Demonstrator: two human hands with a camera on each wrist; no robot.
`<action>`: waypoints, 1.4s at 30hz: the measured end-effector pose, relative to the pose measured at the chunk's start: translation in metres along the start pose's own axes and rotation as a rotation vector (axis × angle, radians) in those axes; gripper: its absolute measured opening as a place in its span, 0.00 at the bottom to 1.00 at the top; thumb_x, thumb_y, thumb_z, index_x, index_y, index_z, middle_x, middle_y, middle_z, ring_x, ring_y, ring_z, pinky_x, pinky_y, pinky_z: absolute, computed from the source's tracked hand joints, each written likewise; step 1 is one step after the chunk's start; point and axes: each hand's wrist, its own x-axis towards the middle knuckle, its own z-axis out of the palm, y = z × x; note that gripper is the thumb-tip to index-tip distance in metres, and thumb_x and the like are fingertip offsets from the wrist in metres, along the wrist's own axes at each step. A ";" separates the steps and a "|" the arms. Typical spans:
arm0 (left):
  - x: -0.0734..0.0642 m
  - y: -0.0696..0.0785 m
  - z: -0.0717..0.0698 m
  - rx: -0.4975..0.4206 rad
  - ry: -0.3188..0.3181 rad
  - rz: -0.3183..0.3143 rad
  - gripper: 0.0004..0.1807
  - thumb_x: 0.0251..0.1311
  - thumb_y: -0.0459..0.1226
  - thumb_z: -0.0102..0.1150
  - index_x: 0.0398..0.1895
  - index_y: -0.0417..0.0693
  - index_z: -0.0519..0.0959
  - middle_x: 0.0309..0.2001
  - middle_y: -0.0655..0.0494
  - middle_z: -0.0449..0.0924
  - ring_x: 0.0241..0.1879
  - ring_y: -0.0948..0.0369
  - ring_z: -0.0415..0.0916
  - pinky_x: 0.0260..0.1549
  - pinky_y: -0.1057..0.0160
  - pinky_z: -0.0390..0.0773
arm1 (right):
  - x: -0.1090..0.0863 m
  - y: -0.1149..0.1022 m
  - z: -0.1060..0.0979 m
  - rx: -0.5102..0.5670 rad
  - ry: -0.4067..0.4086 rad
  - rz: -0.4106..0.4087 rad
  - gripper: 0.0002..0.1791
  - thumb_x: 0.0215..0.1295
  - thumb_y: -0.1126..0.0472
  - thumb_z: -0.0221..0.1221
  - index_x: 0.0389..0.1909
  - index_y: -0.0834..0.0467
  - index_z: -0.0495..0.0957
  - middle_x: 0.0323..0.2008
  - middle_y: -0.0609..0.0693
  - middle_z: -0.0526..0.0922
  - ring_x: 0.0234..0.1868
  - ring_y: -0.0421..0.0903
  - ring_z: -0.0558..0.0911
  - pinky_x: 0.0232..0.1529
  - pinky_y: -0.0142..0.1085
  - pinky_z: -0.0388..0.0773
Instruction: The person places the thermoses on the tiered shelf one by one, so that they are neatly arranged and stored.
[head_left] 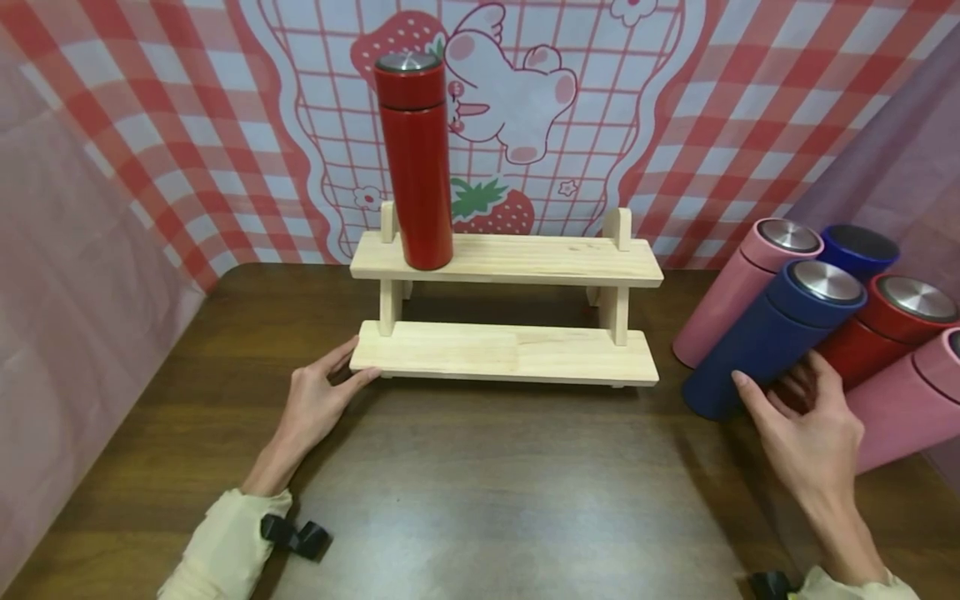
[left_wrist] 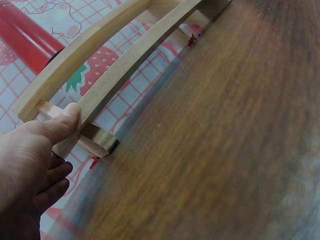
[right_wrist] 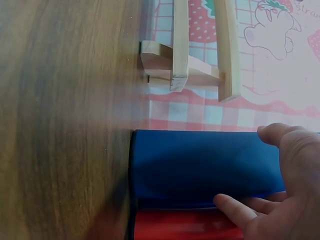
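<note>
A two-tier wooden shelf (head_left: pixel 517 354) stands on the table. My left hand (head_left: pixel 318 402) grips the left end of its lower board, thumb along the front edge; the left wrist view shows the other fingers curled below the board. A red thermos bottle (head_left: pixel 422 167) stands upright at the left of the upper board. At the right, my right hand (head_left: pixel 813 429) holds a navy blue thermos bottle (head_left: pixel 772 337) with a steel-topped lid. Its thumb lies on the near side, and the fingers reach between this bottle and a red thermos bottle (right_wrist: pixel 185 224).
Close around the navy bottle stand a pink bottle (head_left: pixel 738 283), a bright blue one (head_left: pixel 862 250), a red one (head_left: pixel 911 304) and another pink one (head_left: pixel 903 408) at the right edge. A checked strawberry cloth (head_left: pixel 720 125) hangs behind the brown table (head_left: pixel 480 500).
</note>
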 end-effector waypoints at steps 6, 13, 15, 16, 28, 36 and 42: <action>-0.001 0.000 0.000 0.004 0.007 0.007 0.34 0.62 0.39 0.75 0.67 0.31 0.75 0.58 0.37 0.80 0.57 0.46 0.81 0.52 0.46 0.81 | 0.002 -0.005 0.004 -0.054 0.022 -0.010 0.33 0.58 0.61 0.76 0.66 0.53 0.78 0.48 0.48 0.85 0.42 0.23 0.79 0.40 0.15 0.75; 0.000 -0.001 0.000 0.003 0.006 0.002 0.34 0.62 0.39 0.75 0.68 0.32 0.75 0.59 0.38 0.80 0.57 0.47 0.81 0.51 0.47 0.82 | 0.005 -0.004 0.008 -0.147 0.058 0.010 0.36 0.55 0.56 0.78 0.65 0.53 0.77 0.49 0.57 0.86 0.38 0.17 0.75 0.38 0.12 0.71; 0.000 -0.001 0.000 0.006 0.007 0.006 0.34 0.62 0.40 0.75 0.67 0.32 0.75 0.59 0.38 0.80 0.57 0.47 0.81 0.51 0.47 0.82 | 0.005 -0.003 0.010 -0.147 0.056 0.030 0.37 0.55 0.55 0.78 0.66 0.54 0.76 0.51 0.59 0.85 0.38 0.17 0.74 0.38 0.12 0.71; 0.000 -0.001 0.000 0.006 0.008 0.006 0.34 0.62 0.39 0.75 0.67 0.32 0.75 0.59 0.38 0.80 0.57 0.47 0.81 0.51 0.47 0.82 | 0.005 -0.003 0.010 -0.146 0.054 0.041 0.38 0.55 0.55 0.78 0.67 0.54 0.75 0.52 0.60 0.85 0.38 0.17 0.74 0.37 0.12 0.71; 0.000 -0.001 0.000 0.007 0.009 0.011 0.34 0.62 0.40 0.75 0.67 0.32 0.76 0.58 0.37 0.81 0.58 0.46 0.81 0.53 0.45 0.81 | 0.007 0.001 0.012 -0.192 0.075 0.024 0.39 0.56 0.53 0.77 0.66 0.59 0.72 0.48 0.62 0.85 0.34 0.15 0.71 0.36 0.12 0.67; 0.000 -0.001 0.001 0.004 0.008 0.013 0.33 0.62 0.39 0.75 0.67 0.32 0.76 0.58 0.37 0.81 0.57 0.46 0.81 0.53 0.45 0.81 | 0.009 0.004 0.012 -0.226 0.092 -0.062 0.31 0.56 0.56 0.77 0.59 0.63 0.79 0.43 0.66 0.87 0.33 0.11 0.68 0.38 0.15 0.62; 0.000 -0.002 0.000 0.009 0.006 0.012 0.34 0.62 0.39 0.75 0.67 0.32 0.76 0.58 0.37 0.81 0.58 0.46 0.80 0.53 0.45 0.80 | 0.009 0.004 0.012 -0.211 0.101 -0.077 0.31 0.54 0.57 0.78 0.58 0.63 0.81 0.40 0.63 0.87 0.33 0.12 0.69 0.38 0.16 0.63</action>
